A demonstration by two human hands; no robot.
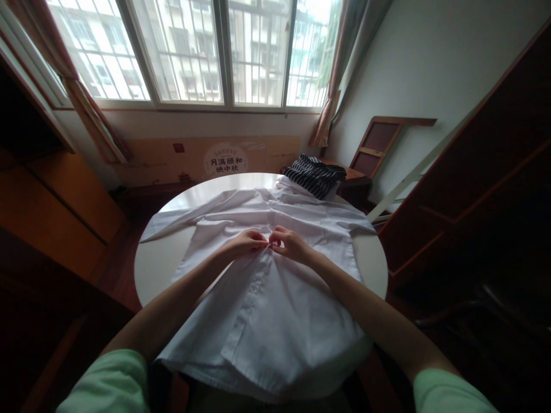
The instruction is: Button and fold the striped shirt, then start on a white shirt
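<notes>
A white long-sleeved shirt [301, 310] lies spread over a round white table, its sleeves out to both sides and its hem hanging over the near edge. At the middle of its front placket, my left hand [252, 242] pinches the cloth between closed fingers. Right beside it, my right hand [290, 244] has thumb and fingers together on the same raised bit of placket. The fingertips of both hands nearly touch. Any button between them is too small to make out.
A black-and-white striped garment [314, 175] lies on folded white cloth at the table's [152, 269] back right. Beyond stand a wooden chair [376, 146], a printed box [172, 155] and curtained windows. Dark wooden furniture [469, 201] is at the right.
</notes>
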